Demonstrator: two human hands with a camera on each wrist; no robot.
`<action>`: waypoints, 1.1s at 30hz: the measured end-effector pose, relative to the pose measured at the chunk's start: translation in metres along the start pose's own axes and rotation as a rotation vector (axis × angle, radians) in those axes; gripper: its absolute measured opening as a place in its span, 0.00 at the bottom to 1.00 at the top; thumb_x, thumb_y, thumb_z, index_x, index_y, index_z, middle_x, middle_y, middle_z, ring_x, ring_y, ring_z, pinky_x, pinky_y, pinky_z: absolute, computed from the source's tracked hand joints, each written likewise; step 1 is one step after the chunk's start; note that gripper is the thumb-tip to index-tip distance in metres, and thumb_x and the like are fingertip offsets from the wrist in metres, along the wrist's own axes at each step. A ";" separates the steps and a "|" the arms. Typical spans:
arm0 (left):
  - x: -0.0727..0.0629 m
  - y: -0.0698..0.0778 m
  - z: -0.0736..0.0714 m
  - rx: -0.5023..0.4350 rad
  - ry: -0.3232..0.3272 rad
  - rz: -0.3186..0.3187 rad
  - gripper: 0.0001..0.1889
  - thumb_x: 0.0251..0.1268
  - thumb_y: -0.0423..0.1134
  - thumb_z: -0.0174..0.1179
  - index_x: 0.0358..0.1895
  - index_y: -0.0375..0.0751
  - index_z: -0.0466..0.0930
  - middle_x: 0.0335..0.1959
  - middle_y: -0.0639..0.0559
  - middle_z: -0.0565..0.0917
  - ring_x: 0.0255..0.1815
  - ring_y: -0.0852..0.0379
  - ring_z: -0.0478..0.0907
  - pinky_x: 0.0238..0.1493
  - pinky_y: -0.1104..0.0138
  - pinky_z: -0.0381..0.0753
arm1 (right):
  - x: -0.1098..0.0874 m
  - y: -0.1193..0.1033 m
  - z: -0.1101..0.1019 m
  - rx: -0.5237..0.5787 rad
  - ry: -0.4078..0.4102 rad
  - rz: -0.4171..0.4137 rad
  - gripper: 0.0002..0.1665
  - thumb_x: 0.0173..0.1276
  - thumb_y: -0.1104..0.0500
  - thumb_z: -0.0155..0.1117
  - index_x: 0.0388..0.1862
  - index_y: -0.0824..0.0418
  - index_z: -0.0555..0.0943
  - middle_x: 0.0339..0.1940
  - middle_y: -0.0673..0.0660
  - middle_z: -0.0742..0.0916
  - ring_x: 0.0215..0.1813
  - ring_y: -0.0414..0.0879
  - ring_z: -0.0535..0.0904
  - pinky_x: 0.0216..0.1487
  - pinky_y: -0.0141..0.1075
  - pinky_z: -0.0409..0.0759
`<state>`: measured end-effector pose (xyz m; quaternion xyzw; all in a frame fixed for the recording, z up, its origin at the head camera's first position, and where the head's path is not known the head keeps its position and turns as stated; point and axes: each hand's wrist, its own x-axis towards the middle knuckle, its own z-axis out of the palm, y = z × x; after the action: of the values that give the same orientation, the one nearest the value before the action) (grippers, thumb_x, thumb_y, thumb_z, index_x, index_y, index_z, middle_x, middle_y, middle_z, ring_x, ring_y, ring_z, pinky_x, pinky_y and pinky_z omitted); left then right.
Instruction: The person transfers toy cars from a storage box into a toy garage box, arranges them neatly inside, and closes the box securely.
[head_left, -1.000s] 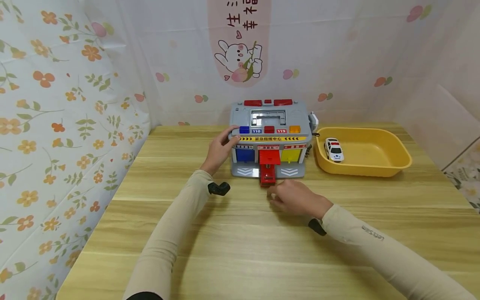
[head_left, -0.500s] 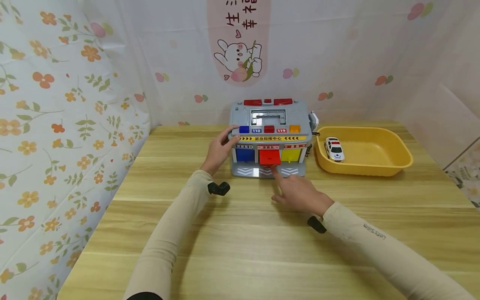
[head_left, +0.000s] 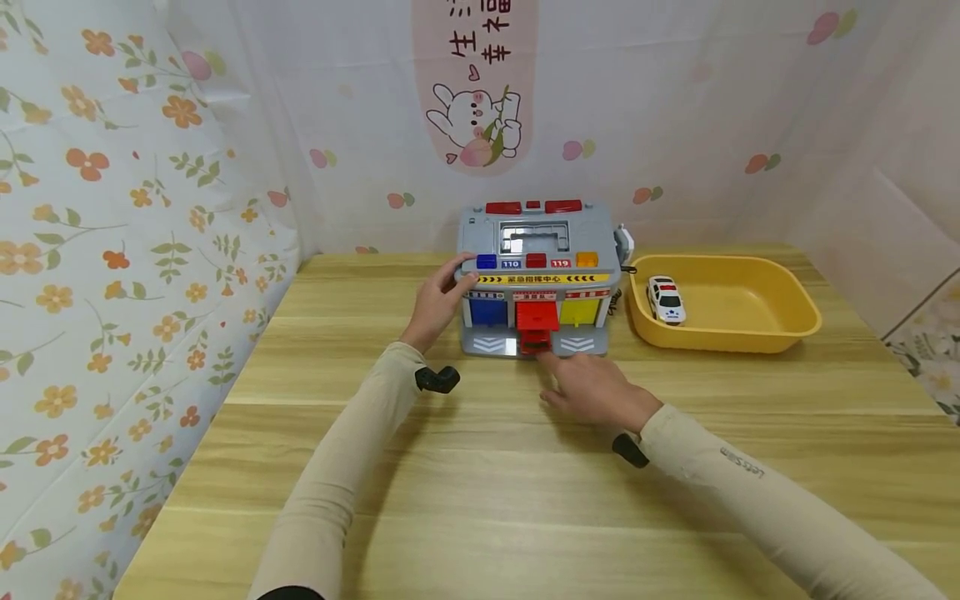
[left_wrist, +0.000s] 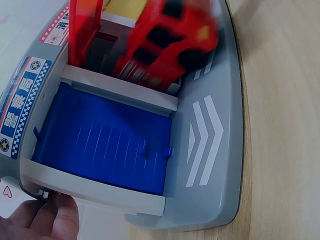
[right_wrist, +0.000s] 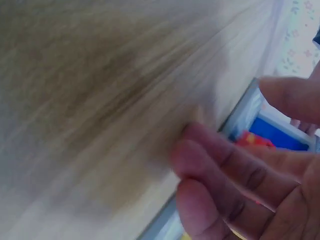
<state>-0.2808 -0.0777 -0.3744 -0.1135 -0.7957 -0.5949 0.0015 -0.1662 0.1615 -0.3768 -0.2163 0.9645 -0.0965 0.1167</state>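
Observation:
A grey toy rescue station (head_left: 538,287) stands at the back of the table, its red middle door (head_left: 537,315) raised. In that bay's mouth sits a red toy car (head_left: 535,342), partly out on the ramp; it looks blurred in the left wrist view. My left hand (head_left: 437,307) grips the station's left side, thumb at the roof edge and fingers bent behind the corner. My right hand (head_left: 592,388) is low in front of the ramp, index finger stretched out to the front end of the car, the other fingers loosely bent. The blue door (left_wrist: 107,140) is down.
Right of the station stands a yellow tray (head_left: 738,340) holding a white toy police car (head_left: 666,300). A corded grey-white piece (head_left: 624,243) hangs at the station's right side. Patterned cloth (head_left: 360,125) covers the walls behind and at the left.
The red car first stuck out of the bay, then went in almost out of sight, and now shows partly out again. My right index finger has straightened. The left hand has stayed put.

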 end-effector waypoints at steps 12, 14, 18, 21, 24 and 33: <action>0.000 0.001 -0.001 -0.012 -0.012 -0.002 0.21 0.73 0.54 0.56 0.67 0.66 0.74 0.65 0.51 0.77 0.57 0.56 0.74 0.68 0.56 0.73 | 0.004 0.001 -0.002 -0.004 -0.055 0.111 0.54 0.70 0.44 0.65 0.84 0.56 0.47 0.15 0.52 0.73 0.18 0.46 0.71 0.19 0.34 0.67; 0.000 0.001 -0.001 -0.012 -0.016 0.001 0.21 0.73 0.54 0.56 0.67 0.66 0.74 0.64 0.50 0.78 0.56 0.56 0.74 0.67 0.56 0.74 | 0.003 0.001 -0.002 -0.007 -0.052 0.110 0.54 0.70 0.43 0.65 0.84 0.55 0.47 0.16 0.52 0.73 0.19 0.47 0.71 0.20 0.35 0.68; 0.000 0.000 -0.002 -0.010 -0.020 -0.004 0.21 0.73 0.54 0.56 0.67 0.66 0.73 0.64 0.50 0.78 0.56 0.55 0.74 0.67 0.56 0.74 | -0.002 -0.001 -0.003 -0.010 -0.026 0.088 0.53 0.69 0.44 0.65 0.83 0.56 0.49 0.15 0.51 0.73 0.18 0.46 0.71 0.20 0.34 0.69; 0.000 -0.001 -0.002 -0.011 -0.017 -0.003 0.21 0.73 0.54 0.56 0.67 0.66 0.73 0.67 0.51 0.76 0.59 0.55 0.74 0.69 0.55 0.73 | -0.007 -0.003 -0.006 -0.025 0.009 0.060 0.51 0.69 0.44 0.66 0.82 0.57 0.53 0.13 0.50 0.72 0.16 0.45 0.69 0.18 0.34 0.67; 0.001 -0.001 -0.002 -0.008 -0.013 -0.001 0.21 0.73 0.54 0.56 0.67 0.66 0.74 0.69 0.53 0.75 0.60 0.55 0.73 0.71 0.54 0.72 | -0.014 -0.007 -0.011 -0.047 0.033 0.041 0.48 0.70 0.43 0.65 0.81 0.58 0.56 0.14 0.51 0.72 0.17 0.45 0.70 0.18 0.34 0.65; 0.001 -0.002 -0.002 -0.008 -0.009 -0.006 0.21 0.73 0.55 0.57 0.67 0.67 0.74 0.69 0.53 0.74 0.60 0.55 0.73 0.71 0.54 0.72 | -0.032 -0.021 -0.037 0.014 0.184 -0.095 0.25 0.68 0.49 0.69 0.60 0.58 0.79 0.23 0.48 0.83 0.24 0.39 0.74 0.24 0.29 0.72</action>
<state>-0.2822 -0.0795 -0.3756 -0.1138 -0.7937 -0.5975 -0.0042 -0.1398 0.1615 -0.3309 -0.2514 0.9591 -0.1279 0.0243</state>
